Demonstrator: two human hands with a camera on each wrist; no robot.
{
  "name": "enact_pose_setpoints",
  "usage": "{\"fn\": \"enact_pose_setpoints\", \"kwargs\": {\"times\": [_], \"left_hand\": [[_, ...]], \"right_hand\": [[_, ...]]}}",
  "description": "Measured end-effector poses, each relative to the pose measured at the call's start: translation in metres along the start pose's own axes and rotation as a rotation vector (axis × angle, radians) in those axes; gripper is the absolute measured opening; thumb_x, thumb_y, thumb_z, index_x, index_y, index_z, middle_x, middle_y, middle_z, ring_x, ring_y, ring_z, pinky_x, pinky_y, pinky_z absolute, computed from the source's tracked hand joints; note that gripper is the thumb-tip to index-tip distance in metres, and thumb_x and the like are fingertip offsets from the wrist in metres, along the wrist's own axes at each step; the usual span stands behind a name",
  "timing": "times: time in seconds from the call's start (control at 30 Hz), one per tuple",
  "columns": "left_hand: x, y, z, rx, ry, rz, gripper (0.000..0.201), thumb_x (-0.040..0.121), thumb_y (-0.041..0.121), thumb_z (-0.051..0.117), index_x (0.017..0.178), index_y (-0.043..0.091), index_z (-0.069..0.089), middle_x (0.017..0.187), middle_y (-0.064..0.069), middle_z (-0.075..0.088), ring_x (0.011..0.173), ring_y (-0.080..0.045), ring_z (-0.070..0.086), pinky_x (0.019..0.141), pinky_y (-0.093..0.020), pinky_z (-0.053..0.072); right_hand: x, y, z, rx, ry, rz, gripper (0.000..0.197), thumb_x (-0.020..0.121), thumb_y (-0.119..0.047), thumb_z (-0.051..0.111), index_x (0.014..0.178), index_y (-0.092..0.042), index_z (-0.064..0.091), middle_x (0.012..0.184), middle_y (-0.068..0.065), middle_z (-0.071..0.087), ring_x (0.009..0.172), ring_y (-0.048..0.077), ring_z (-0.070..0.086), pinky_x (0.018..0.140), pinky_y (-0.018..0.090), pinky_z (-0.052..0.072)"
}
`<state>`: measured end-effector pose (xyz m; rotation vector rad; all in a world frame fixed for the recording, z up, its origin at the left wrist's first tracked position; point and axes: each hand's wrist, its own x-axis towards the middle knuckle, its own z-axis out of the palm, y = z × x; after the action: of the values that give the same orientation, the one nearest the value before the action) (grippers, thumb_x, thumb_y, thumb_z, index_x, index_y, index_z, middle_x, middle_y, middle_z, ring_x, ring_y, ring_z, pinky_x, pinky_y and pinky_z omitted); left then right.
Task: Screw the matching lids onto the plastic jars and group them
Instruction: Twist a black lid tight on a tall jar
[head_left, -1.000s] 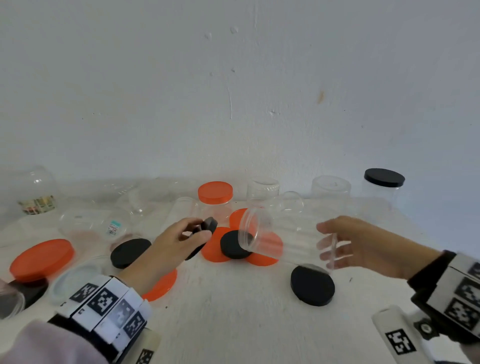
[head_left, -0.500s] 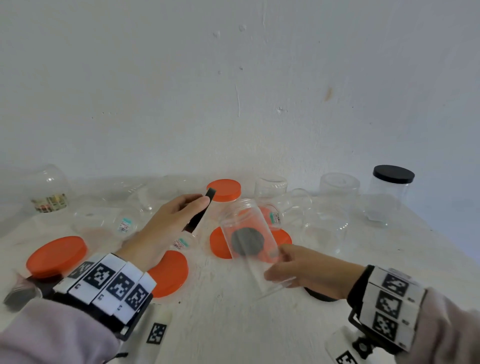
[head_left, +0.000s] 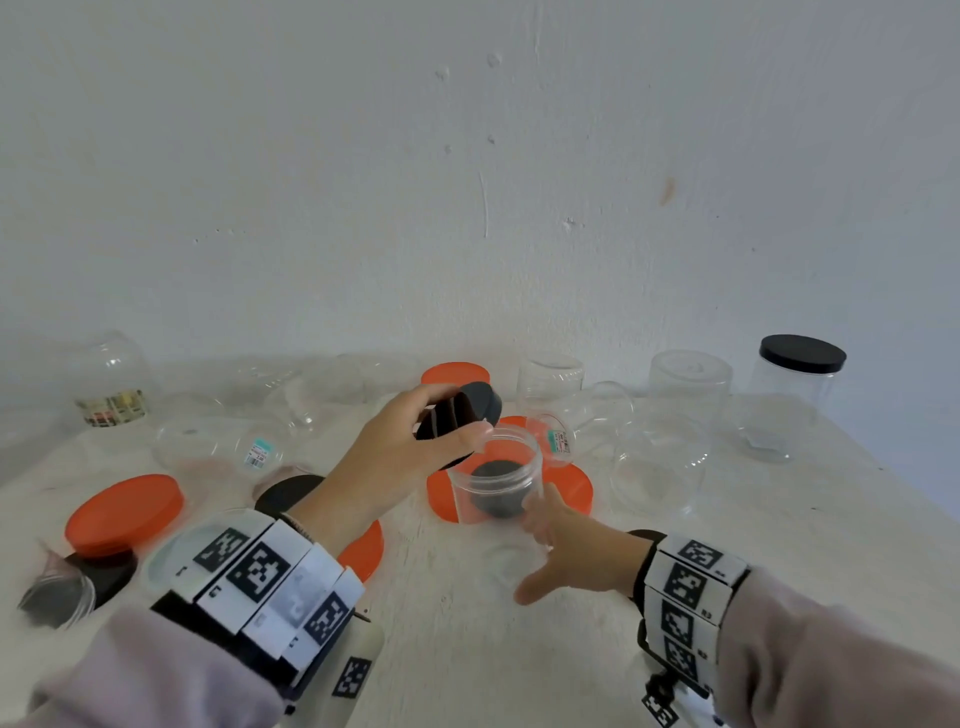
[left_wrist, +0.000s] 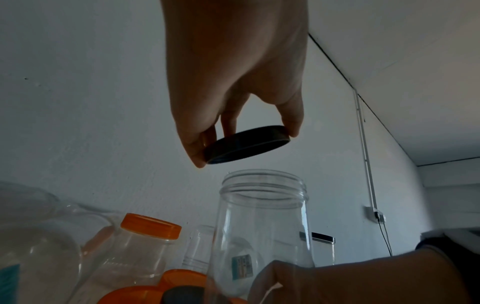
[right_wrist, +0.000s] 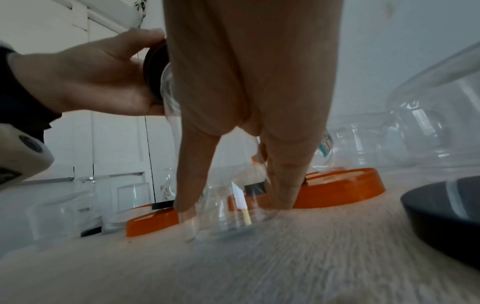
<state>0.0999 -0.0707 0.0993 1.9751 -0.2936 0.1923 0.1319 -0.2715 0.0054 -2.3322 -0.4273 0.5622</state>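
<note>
Since a second ago the jar (head_left: 496, 480) has swung from lying sideways in the air to standing upright on the table (head_left: 779, 545), and the black lid (head_left: 460, 415) has come above its open mouth. The left hand (head_left: 400, 447) pinches the lid by its rim, thumb against fingertips, tilted, not touching the jar. The right hand (head_left: 566, 551) grips the jar low, fingers wrapped behind. Orange lids (head_left: 574, 488) and clear jars (head_left: 685, 395) crowd just behind.

The clear plastic jar (head_left: 496, 480) is seen as glossy and smooth – its black lid (head_left: 460, 415) matt. At nine o'clock, an orange lid (head_left: 124, 512) looks smooth plastic; the tabletop (head_left: 519, 649) – rough, matt white.
</note>
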Motion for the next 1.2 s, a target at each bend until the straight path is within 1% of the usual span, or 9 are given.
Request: {"fn": "enact_pose_setpoints", "kwargs": {"times": [0.13, 0.3, 0.5, 0.63, 0.73, 0.87, 1.0, 1.13, 1.2], "left_hand": [[0.002, -0.003, 0.005, 0.054, -0.052, -0.001, 0.04, 0.065, 0.056, 0.073, 0.1, 0.048, 0.056, 0.1, 0.031, 0.059, 0.095, 0.014, 0.055, 0.075, -0.011, 0.044], [0.008, -0.007, 0.013, 0.137, -0.121, 0.0, 0.065, 0.063, 0.053, 0.071, 0.123, 0.039, 0.048, 0.12, 0.022, 0.049, 0.112, 0.002, 0.049, 0.092, -0.02, 0.043], [0.011, 0.001, 0.028, 0.255, -0.237, 0.091, 0.046, 0.062, 0.053, 0.071, 0.097, 0.061, 0.041, 0.101, 0.055, 0.039, 0.102, 0.027, 0.038, 0.075, 0.004, 0.035], [0.013, -0.001, 0.031, 0.293, -0.246, 0.112, 0.051, 0.066, 0.048, 0.074, 0.097, 0.066, 0.037, 0.098, 0.062, 0.033, 0.099, 0.034, 0.032, 0.075, 0.009, 0.028], [0.014, -0.007, 0.031, 0.285, -0.243, 0.089, 0.053, 0.066, 0.05, 0.074, 0.1, 0.068, 0.038, 0.102, 0.057, 0.037, 0.103, 0.029, 0.035, 0.075, 0.005, 0.034], [0.011, -0.016, 0.031, 0.213, -0.249, 0.027, 0.09, 0.064, 0.052, 0.081, 0.136, 0.045, 0.028, 0.117, 0.042, 0.033, 0.11, 0.019, 0.037, 0.08, -0.003, 0.036], [0.004, -0.03, 0.025, 0.088, -0.3, -0.071, 0.087, 0.058, 0.047, 0.081, 0.118, 0.06, 0.019, 0.116, 0.043, 0.031, 0.104, 0.031, 0.035, 0.081, 0.005, 0.033], [-0.004, -0.052, 0.022, 0.02, -0.323, -0.164, 0.093, 0.065, 0.039, 0.085, 0.133, 0.051, 0.023, 0.135, 0.036, 0.034, 0.13, 0.006, 0.032, 0.111, -0.023, 0.027], [-0.007, -0.059, 0.026, -0.01, -0.336, -0.173, 0.096, 0.067, 0.037, 0.085, 0.138, 0.05, 0.022, 0.139, 0.033, 0.033, 0.13, 0.006, 0.033, 0.112, -0.024, 0.027]], "right_hand": [[0.0, 0.002, -0.004, 0.089, 0.002, -0.071, 0.106, 0.068, -0.026, 0.087, 0.145, -0.022, 0.014, 0.143, -0.001, 0.039, 0.131, 0.018, 0.041, 0.108, 0.03, 0.038], [-0.004, -0.004, -0.015, 0.321, 0.06, -0.237, 0.109, 0.068, -0.024, 0.087, 0.146, -0.043, 0.013, 0.134, -0.027, 0.043, 0.127, -0.002, 0.041, 0.106, 0.021, 0.037], [-0.004, -0.002, -0.015, 0.329, 0.064, -0.272, 0.104, 0.071, -0.026, 0.085, 0.141, -0.052, 0.012, 0.121, -0.046, 0.041, 0.118, -0.018, 0.04, 0.091, 0.007, 0.041], [-0.003, 0.0, -0.016, 0.318, 0.065, -0.252, 0.1, 0.07, -0.029, 0.085, 0.141, -0.047, 0.017, 0.123, -0.039, 0.043, 0.119, -0.014, 0.042, 0.092, 0.01, 0.042], [-0.003, 0.001, -0.017, 0.312, 0.057, -0.255, 0.099, 0.071, -0.028, 0.085, 0.142, -0.045, 0.018, 0.126, -0.035, 0.044, 0.121, -0.007, 0.044, 0.094, 0.013, 0.043], [-0.005, 0.0, -0.019, 0.238, 0.045, -0.242, 0.1, 0.072, -0.033, 0.083, 0.139, -0.048, 0.01, 0.117, -0.047, 0.039, 0.111, -0.017, 0.044, 0.089, 0.008, 0.042], [-0.013, -0.004, -0.04, 0.282, 0.032, -0.278, 0.105, 0.07, -0.024, 0.086, 0.143, -0.043, 0.012, 0.142, -0.023, 0.036, 0.131, 0.0, 0.039, 0.106, 0.026, 0.04], [-0.021, -0.022, -0.071, 0.187, 0.084, -0.314, 0.096, 0.07, -0.033, 0.084, 0.142, -0.042, 0.021, 0.141, -0.024, 0.034, 0.133, -0.004, 0.032, 0.105, 0.02, 0.033], [-0.021, -0.036, -0.079, 0.079, 0.063, -0.328, 0.09, 0.072, -0.04, 0.082, 0.141, -0.045, 0.025, 0.14, -0.024, 0.034, 0.132, -0.004, 0.03, 0.102, 0.016, 0.03]]}}
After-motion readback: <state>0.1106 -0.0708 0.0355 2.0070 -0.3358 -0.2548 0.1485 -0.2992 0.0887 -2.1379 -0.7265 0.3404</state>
